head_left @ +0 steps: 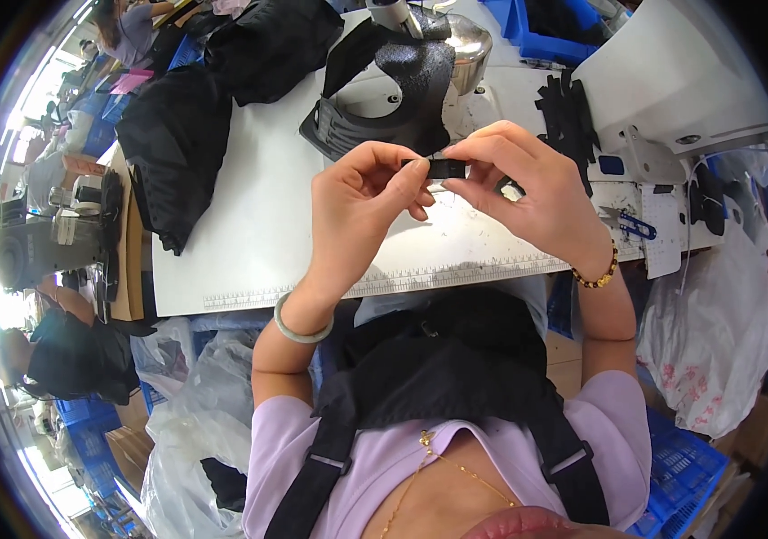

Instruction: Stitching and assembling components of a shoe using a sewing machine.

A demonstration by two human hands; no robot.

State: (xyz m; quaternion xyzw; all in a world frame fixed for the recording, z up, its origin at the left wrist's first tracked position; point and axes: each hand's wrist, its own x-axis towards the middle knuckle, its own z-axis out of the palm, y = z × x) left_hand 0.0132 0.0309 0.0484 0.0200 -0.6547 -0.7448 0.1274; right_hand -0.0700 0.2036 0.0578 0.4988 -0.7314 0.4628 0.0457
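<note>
Between my two hands, above the front part of the white worktable (pixel 249 189), is a short black strip (pixel 445 169), perhaps webbing or folded fabric. My left hand (pixel 370 184) pinches its left end between thumb and fingers. Its right end is gripped by the thumb and fingertips of my right hand (pixel 523 184). Just beyond my hands stands a black, speckled machine part (pixel 411 76) with a curved opening, beside a shiny rounded metal piece (pixel 471 49). A printed ruler strip (pixel 384 283) runs along the table's near edge.
Black fabric pieces (pixel 177 135) lie at the far left. Black straps (pixel 566 117) and blue-handled thread snips (pixel 637 225) are at the right, near a white machine body (pixel 671 72). A blue bin (pixel 537 40) stands behind. Plastic bags (pixel 716 323) hang at the right edge.
</note>
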